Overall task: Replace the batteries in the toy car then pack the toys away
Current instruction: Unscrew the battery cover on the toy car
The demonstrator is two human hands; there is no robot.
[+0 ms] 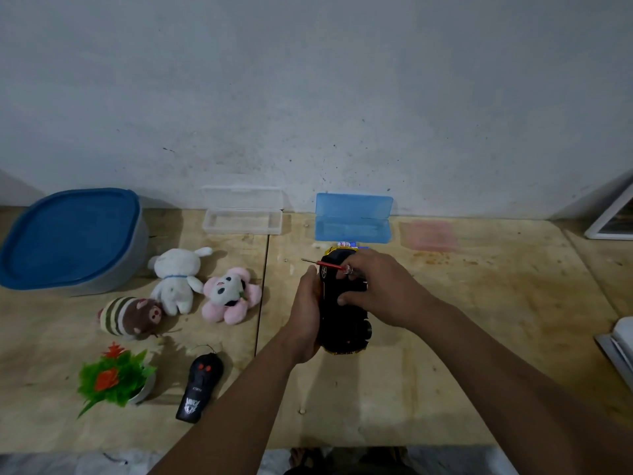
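A black toy car with yellow trim [344,323] is held lengthwise above the wooden table [445,337]. My left hand [306,310] grips its left side. My right hand [380,289] rests on the car and also holds a small red-handled screwdriver [330,266], whose tip points left. A pack of batteries [347,244] peeks out just behind the car. The black remote control [199,389] lies at the front left. Three plush toys lie left of the car: a white rabbit [178,277], a pink flower one [231,294], a striped brown one [132,315].
A grey tub with a blue lid [72,238] stands at the back left. An open clear case [242,214] and an open blue case [353,219] sit against the wall. A small plastic plant [114,377] stands at the front left. White objects lie at the right edge.
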